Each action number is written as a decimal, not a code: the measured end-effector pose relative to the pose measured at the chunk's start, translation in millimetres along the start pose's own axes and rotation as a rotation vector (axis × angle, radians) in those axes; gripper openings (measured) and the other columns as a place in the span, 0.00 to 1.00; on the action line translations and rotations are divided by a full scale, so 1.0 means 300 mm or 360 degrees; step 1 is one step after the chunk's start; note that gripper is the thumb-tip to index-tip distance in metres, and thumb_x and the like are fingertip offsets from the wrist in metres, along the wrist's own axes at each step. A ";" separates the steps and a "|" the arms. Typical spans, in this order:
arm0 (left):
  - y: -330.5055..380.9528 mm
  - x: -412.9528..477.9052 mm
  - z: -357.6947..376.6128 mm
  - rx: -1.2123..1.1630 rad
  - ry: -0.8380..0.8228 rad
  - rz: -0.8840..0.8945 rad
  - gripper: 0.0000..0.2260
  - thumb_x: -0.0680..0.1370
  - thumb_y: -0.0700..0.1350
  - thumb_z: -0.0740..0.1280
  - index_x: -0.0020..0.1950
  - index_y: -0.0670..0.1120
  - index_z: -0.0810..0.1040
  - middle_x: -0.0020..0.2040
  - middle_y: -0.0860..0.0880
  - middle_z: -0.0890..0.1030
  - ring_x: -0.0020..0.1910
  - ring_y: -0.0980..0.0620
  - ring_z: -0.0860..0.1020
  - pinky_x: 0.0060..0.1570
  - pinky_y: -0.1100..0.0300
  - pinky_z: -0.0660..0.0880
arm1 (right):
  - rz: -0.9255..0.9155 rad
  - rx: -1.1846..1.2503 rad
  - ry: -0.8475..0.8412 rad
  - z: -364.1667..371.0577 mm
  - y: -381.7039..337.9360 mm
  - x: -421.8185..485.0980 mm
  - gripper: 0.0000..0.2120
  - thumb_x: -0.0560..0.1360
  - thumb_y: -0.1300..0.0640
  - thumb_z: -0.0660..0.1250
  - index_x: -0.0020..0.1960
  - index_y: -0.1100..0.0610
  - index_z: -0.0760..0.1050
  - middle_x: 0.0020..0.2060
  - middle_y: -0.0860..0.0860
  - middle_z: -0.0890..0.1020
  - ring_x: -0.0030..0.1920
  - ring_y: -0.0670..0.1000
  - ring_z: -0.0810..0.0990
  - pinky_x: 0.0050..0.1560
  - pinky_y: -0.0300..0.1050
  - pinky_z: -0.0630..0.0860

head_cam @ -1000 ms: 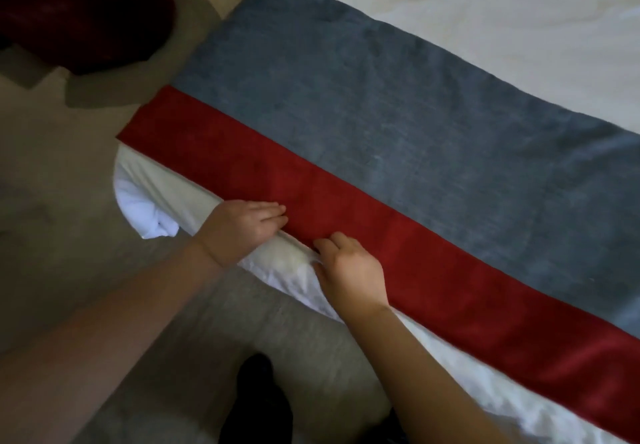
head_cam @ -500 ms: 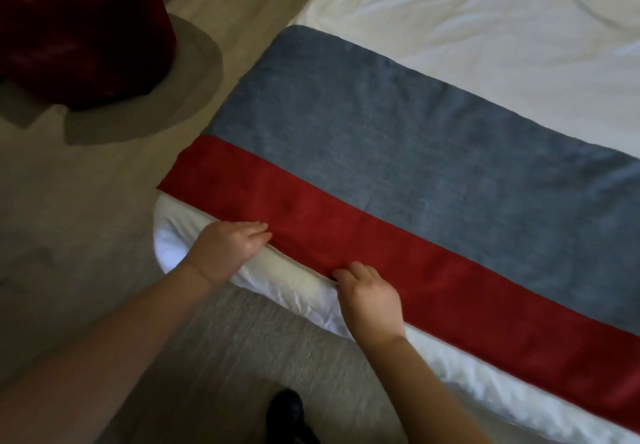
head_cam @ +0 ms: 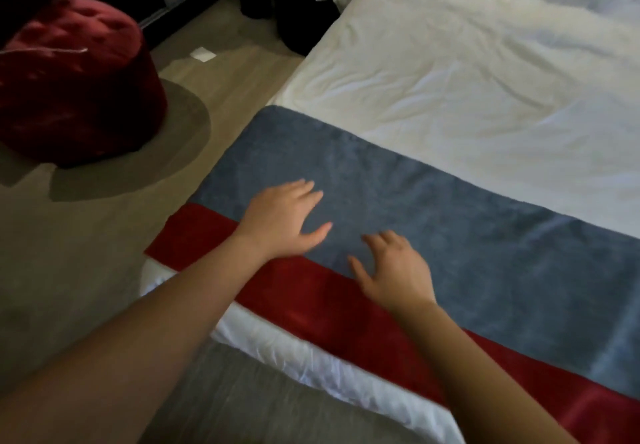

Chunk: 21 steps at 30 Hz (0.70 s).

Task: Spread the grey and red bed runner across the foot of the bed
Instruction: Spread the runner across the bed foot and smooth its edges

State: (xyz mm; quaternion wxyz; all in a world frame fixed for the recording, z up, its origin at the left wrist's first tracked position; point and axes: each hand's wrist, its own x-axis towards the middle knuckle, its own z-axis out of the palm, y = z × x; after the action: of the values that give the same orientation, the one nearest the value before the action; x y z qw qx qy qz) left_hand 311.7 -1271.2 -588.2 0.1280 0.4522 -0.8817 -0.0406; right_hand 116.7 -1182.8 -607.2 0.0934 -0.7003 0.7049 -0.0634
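**Hands move up from the red edge onto the grey band**

Half a second ago both hands were at the near red hem by the white sheet; now they have come forward onto the grey part of the runner. The grey and red velvety bed runner (head_cam: 433,243) lies flat across the foot of the bed, its red stripe nearest the edge and its grey band beyond, with one end hanging just past the bed's left corner. The left hand (head_cam: 282,224) is spread wide, palm down, fingers splayed on the grey cloth and holding nothing. The right hand (head_cam: 394,270), just beside it, is also open, fingers slightly curled, over the seam between red and grey; whether it presses the cloth I cannot tell. Past the runner stretches the rumpled white duvet (head_cam: 467,80). Off to the left, on the floor, sits a round dark red tufted pouffe (head_cam: 76,73) on a grey rug (head_cam: 187,132).
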 end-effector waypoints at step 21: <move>1.233 0.619 0.444 0.0065 -0.0371 0.0310 0.30 0.76 0.64 0.55 0.73 0.47 0.66 0.73 0.43 0.67 0.72 0.43 0.64 0.68 0.49 0.64 | 0.0607 -0.0169 -0.0001 -0.308 1.353 -0.398 0.30 0.77 0.38 0.54 0.71 0.57 0.65 0.62 0.55 0.74 0.63 0.56 0.71 0.63 0.49 0.67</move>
State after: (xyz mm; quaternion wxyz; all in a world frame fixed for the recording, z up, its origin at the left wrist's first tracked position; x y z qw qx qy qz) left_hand -118.1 -1209.7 -612.1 0.0188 0.3594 -0.9309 -0.0623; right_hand -299.4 -1062.8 -601.5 0.0668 -0.5579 0.8272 -0.0071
